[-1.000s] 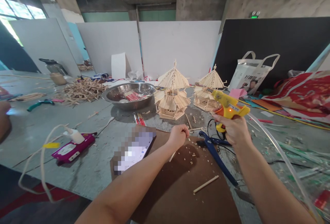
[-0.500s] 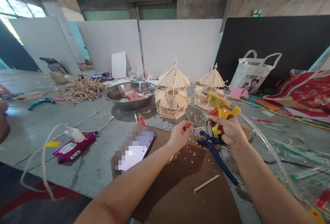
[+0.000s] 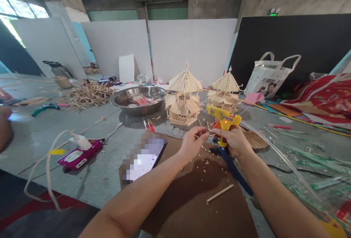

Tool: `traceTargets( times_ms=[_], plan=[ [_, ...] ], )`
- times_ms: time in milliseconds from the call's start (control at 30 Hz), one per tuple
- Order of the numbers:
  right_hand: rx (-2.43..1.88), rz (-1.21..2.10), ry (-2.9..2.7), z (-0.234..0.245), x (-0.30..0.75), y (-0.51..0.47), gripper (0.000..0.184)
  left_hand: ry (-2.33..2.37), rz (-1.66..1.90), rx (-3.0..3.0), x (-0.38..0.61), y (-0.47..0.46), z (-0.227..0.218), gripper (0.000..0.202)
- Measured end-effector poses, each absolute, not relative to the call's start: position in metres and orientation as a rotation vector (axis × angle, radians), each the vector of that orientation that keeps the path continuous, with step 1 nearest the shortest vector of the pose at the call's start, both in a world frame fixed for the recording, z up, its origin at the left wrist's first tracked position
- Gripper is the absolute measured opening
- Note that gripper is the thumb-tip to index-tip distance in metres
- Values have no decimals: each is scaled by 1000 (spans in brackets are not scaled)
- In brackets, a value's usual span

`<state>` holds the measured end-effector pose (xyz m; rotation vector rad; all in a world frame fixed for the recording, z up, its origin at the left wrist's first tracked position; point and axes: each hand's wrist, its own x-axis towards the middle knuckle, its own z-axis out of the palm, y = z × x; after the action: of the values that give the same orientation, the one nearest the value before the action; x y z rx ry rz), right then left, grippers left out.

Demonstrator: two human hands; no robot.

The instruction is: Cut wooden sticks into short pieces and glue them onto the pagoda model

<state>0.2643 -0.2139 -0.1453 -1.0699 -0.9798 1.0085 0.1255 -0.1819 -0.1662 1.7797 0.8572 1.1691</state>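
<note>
In the head view, my right hand [image 3: 238, 141] grips a yellow hot glue gun [image 3: 225, 121], its small light glowing orange. My left hand [image 3: 193, 143] is closed in a pinch right beside it, on what looks like a small wooden stick [image 3: 210, 131], mostly hidden by the fingers. Behind the hands stands a two-tiered pavilion model [image 3: 184, 104] built of thin sticks. A second, similar model [image 3: 225, 86] is partly covered by the glue gun. One loose stick [image 3: 220, 193] lies on the brown board [image 3: 197, 216] below my hands, among small wood scraps.
Blue-handled cutters [image 3: 235, 172] lie under my right hand. A phone [image 3: 145, 161] rests on the board's left side. Farther off are a steel bowl [image 3: 123, 108], a stick pile [image 3: 89, 95], a purple power strip [image 3: 82, 154] and a white bag [image 3: 267, 75]. Another person's hand shows at far left.
My right hand has brought the glue gun left and slightly down, up to my left fingertips. My left hand has moved a little to the right.
</note>
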Motion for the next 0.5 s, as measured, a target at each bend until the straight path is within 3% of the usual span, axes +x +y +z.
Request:
traceTargets(
  times_ms=[333,500],
  plan=[
    [-1072,1007,-992,-147,263,-213,21,890,1130,1753,125,-178,-172,25],
    [-1128,921,-979,-149,270,-209,25,1169,1078,1916,121,-163,-177,29]
  ],
)
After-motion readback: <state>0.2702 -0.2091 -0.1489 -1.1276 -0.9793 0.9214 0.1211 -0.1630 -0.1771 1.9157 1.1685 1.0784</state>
